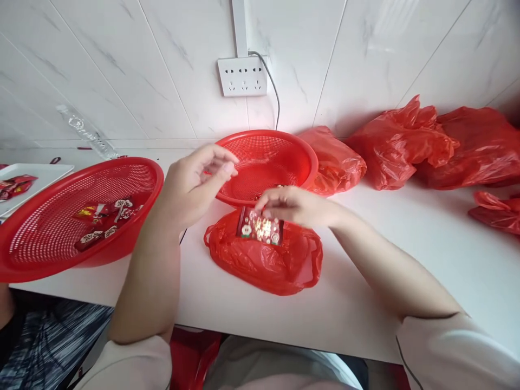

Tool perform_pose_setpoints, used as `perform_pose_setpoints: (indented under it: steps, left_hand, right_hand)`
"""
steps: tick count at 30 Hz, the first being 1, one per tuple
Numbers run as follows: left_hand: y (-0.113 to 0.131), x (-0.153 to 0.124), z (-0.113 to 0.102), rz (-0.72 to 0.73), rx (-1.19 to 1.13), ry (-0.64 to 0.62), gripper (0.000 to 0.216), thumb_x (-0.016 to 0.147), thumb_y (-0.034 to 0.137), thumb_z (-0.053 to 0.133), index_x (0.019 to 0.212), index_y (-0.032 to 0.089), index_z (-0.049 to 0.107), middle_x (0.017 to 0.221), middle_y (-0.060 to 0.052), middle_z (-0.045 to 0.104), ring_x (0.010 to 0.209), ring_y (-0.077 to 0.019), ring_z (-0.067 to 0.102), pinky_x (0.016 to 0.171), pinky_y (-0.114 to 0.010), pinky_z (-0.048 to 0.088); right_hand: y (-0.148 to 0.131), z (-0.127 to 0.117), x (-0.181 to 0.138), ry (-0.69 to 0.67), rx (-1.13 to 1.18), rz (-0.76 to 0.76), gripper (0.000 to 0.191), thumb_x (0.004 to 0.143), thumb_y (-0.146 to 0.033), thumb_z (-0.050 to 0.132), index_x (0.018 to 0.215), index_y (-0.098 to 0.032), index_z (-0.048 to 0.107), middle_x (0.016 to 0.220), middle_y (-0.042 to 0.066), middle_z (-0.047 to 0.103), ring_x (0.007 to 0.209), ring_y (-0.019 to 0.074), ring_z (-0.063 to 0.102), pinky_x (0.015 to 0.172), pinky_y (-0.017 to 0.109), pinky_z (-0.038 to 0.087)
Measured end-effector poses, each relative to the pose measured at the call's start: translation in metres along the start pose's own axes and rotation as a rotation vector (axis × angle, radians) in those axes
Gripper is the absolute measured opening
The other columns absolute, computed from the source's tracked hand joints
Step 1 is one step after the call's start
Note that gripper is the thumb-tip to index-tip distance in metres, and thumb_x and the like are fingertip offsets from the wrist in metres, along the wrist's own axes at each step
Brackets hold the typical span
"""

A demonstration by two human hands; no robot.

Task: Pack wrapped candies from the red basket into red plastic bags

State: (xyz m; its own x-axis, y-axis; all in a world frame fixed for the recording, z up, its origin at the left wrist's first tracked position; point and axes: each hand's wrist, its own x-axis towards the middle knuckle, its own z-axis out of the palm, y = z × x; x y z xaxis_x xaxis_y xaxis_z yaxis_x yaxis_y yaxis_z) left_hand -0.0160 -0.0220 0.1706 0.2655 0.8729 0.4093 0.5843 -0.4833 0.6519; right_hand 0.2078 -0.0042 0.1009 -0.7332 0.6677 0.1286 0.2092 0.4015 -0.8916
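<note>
My right hand (290, 206) is over a red plastic bag (268, 265) on the white table. Its curled fingers are at the upper edge of a small dark red packet (260, 227) with cream and gold print, which hangs over the bag. Raised to the left, my left hand (199, 184) has nothing visible in it; its fingers are bent, with the thumb a little apart from them. Behind both hands is a red mesh basket (264, 141), with a few small packets partly hidden near its front rim.
Another red basket (138, 168) at the left holds several packets. Filled red bags (394, 146) line the wall at the right. A clear bottle (87, 130) and a white tray (49, 170) are at far left. A power socket (244, 77) is on the wall.
</note>
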Motion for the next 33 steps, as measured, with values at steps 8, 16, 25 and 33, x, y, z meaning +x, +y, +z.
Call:
perform_pose_setpoints:
  steps: [8, 16, 25, 33]
  left_hand:
    - [-0.049, -0.050, 0.026, -0.093, 0.126, -0.426, 0.027, 0.096, 0.031, 0.040, 0.102, 0.026, 0.066, 0.106, 0.001, 0.070, 0.097, -0.0166, 0.065, 0.087, -0.031, 0.050]
    - [-0.096, -0.096, 0.060, -0.005, 0.376, -0.798, 0.082, 0.086, 0.061, 0.050, 0.153, 0.022, 0.022, 0.157, -0.009, 0.026, 0.144, -0.0284, 0.027, 0.115, -0.043, 0.027]
    - [-0.086, -0.126, 0.086, 0.160, 0.479, -0.645, 0.065, 0.098, 0.049, 0.028, 0.154, 0.017, 0.016, 0.158, -0.011, 0.024, 0.145, -0.0251, 0.024, 0.117, -0.044, 0.025]
    - [-0.090, -0.127, 0.096, 0.212, 0.382, -0.597, 0.054, 0.100, 0.036, 0.032, 0.151, 0.017, 0.027, 0.155, -0.009, 0.031, 0.144, -0.0213, 0.027, 0.116, -0.041, 0.030]
  right_hand:
    - [0.027, 0.038, -0.018, 0.107, -0.490, -0.106, 0.028, 0.094, -0.012, 0.040, 0.110, -0.015, 0.062, 0.106, 0.010, 0.068, 0.092, 0.0187, 0.064, 0.083, 0.034, 0.052]
    - [0.062, 0.082, -0.046, -0.246, -0.569, -0.115, 0.078, 0.095, -0.051, 0.042, 0.154, -0.009, 0.012, 0.159, 0.019, 0.014, 0.148, 0.0307, 0.012, 0.119, 0.052, 0.017]
    - [0.093, 0.069, -0.055, -0.156, -0.417, 0.008, 0.076, 0.097, -0.052, 0.037, 0.155, -0.015, 0.006, 0.159, 0.016, 0.019, 0.145, 0.0263, 0.025, 0.118, 0.044, 0.028]
    - [0.099, 0.070, -0.054, -0.099, -0.614, -0.034, 0.077, 0.095, -0.053, 0.041, 0.152, -0.005, 0.020, 0.154, 0.023, 0.026, 0.142, 0.0299, 0.032, 0.114, 0.046, 0.036]
